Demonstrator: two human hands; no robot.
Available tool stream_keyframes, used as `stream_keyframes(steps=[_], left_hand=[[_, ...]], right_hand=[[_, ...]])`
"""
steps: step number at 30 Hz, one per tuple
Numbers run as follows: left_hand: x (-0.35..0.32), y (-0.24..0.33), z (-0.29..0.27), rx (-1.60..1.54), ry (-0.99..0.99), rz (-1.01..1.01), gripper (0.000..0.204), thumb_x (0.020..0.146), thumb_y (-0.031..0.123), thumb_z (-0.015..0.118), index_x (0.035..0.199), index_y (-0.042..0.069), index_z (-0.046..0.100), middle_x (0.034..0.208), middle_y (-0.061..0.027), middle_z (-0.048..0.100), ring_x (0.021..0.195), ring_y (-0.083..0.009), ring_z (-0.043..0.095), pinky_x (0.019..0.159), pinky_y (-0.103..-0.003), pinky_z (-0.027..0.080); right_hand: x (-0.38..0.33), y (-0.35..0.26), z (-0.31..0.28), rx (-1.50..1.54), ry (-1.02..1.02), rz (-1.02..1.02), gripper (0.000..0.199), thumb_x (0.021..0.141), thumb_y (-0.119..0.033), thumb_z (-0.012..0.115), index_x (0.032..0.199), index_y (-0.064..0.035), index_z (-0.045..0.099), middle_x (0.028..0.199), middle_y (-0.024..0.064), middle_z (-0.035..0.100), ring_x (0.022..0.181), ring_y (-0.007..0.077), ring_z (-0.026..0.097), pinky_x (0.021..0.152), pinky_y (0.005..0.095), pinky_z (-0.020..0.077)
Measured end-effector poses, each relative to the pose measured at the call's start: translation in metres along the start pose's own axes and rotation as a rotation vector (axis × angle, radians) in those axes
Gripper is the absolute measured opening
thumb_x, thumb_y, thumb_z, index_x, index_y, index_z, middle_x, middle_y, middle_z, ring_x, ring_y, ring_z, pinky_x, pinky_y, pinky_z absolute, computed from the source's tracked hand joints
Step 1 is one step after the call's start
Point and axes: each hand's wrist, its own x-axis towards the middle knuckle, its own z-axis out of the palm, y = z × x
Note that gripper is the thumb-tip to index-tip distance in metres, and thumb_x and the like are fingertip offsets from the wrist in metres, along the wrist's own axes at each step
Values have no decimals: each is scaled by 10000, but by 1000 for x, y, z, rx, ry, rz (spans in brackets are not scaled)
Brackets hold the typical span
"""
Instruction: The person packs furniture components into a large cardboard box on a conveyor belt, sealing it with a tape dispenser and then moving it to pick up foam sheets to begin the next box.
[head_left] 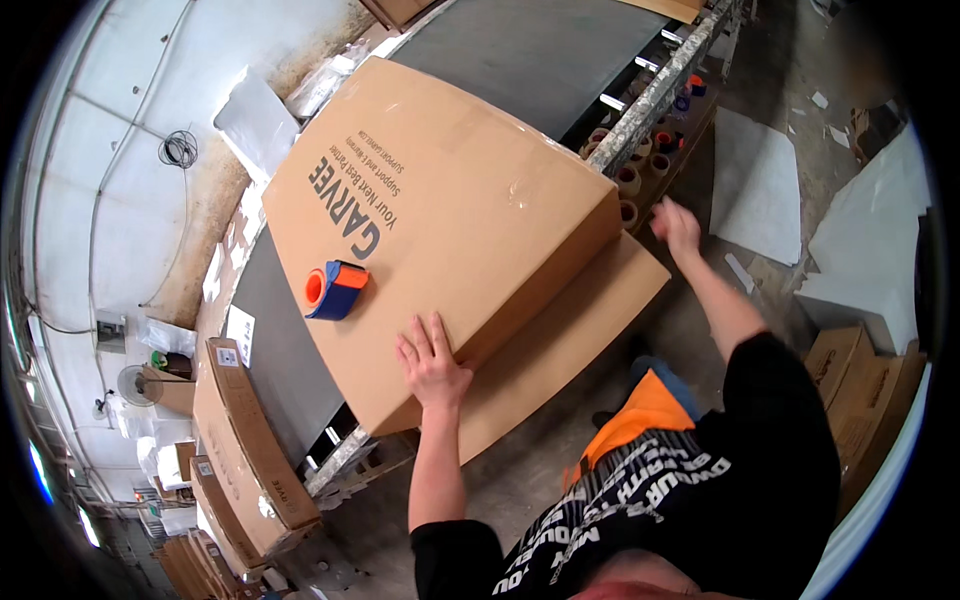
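Observation:
A large brown cardboard box with dark print lies on the conveyor, its near side facing me and a long flap sticking out low along that side. My left hand rests on the box top at the near edge, fingers spread and flat. On the same top, left of that hand, sits a blue and orange tape dispenser, untouched. Off the box's right corner, my right hand hangs beside the tape rolls on a low shelf. Its fingers are curled in; whatever they hold, if anything, is hidden.
The dark conveyor belt runs under the box, with a worn metal rail along its right side. Further cartons stand at the left. More tape dispensers sit under the rail. White sheets lie on the floor at right.

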Motion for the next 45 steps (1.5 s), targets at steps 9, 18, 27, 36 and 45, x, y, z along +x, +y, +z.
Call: stream_keyframes(steps=[9,18,27,36,45], left_hand=[[5,7,-12,34,-62,56,1014,529,333,875,1410,49,463,1454,-242,432,1228,-554,463,1035,-567,408],[27,29,-19,-60,-115,54,997,648,592,786,1405,31,460,1475,-267,389,1313,-589,338,1039,-648,343],[179,97,3,-123,-316,11,1053,644,493,813,1455,10,345,1469,-318,338,1277,-583,369,1100,-605,289],[198,129,51,-333,29,-3,759,906,448,513,1473,-19,321,1444,-369,352,1217,-700,329,1009,-725,270],[202,118,41,-376,-103,57,782,785,285,646,1453,8,348,1481,-240,363,1343,-523,321,1078,-701,207]], right_hand=[[-94,102,105,855,182,397,628,977,-518,363,1427,-80,388,1428,117,440,1312,260,410,1079,431,355],[-25,-11,155,181,359,-399,569,985,-330,265,1360,85,368,1349,203,449,1227,283,453,1081,399,323],[145,8,178,-420,395,-272,418,929,-207,420,1243,45,533,1283,283,480,1177,390,436,1014,485,345],[-38,-168,370,-153,-924,-1158,512,722,-100,693,1212,-56,550,1154,131,590,1088,320,565,897,425,475],[-22,-166,422,-948,-1251,-1365,142,749,-132,630,857,-69,698,887,75,693,1062,247,599,884,377,492]])
